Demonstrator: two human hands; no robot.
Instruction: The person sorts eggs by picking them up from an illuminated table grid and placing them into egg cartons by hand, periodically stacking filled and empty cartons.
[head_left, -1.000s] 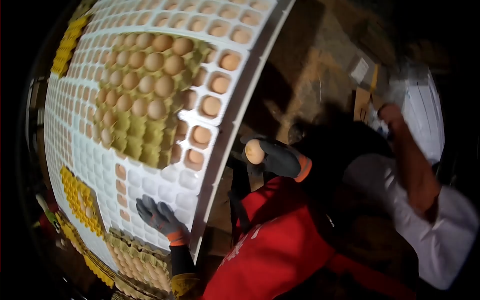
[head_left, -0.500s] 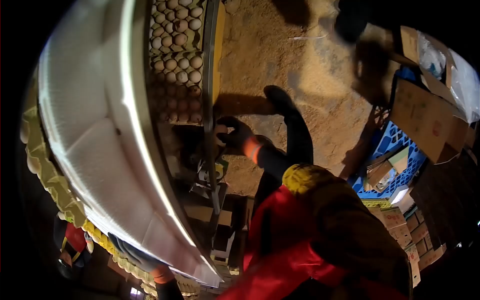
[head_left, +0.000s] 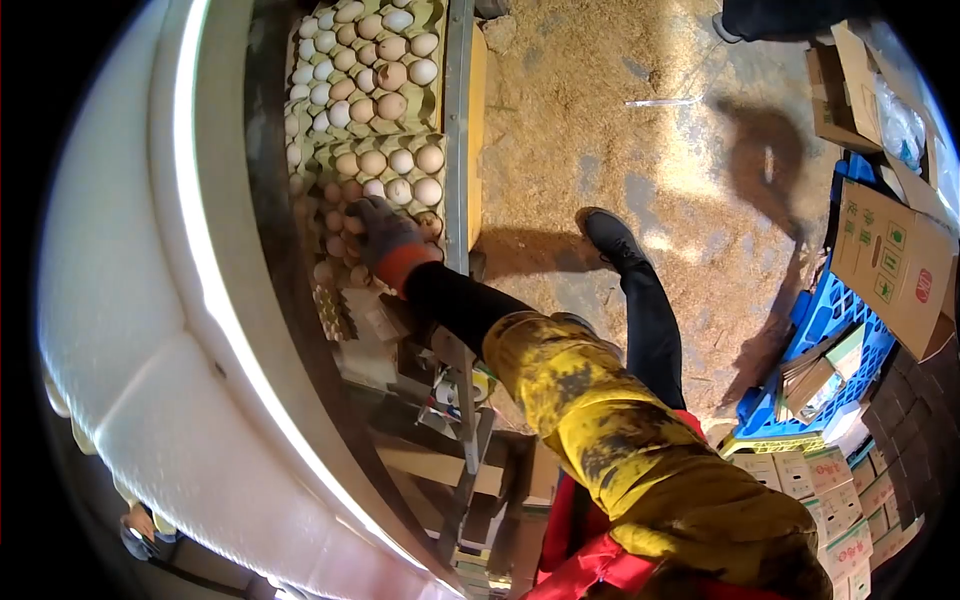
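Observation:
My right hand (head_left: pixel 385 235), in a grey glove with an orange cuff, is over the lower end of a pulp egg tray on the shelf under the white table. Its fingers curl downward among the eggs (head_left: pixel 428 191); whatever they hold is hidden. Beside the fingertips lie brown eggs in the shaded rows. Another pulp tray (head_left: pixel 435 117), full of brown and pale eggs, sits just above. The glowing white panel edge (head_left: pixel 215 270) runs along the left. My left hand does not show.
A metal rail (head_left: pixel 457 150) borders the shelf. Cardboard boxes (head_left: pixel 890 260) and a blue plastic crate (head_left: pixel 800 400) are at right. A person's shoe (head_left: pixel 727 28) shows at the top, and part of another person (head_left: pixel 145 525) at lower left.
My right hand has moved left from outside the rail to over the egg tray, and the egg it held is no longer visible in it. My left hand has left the view.

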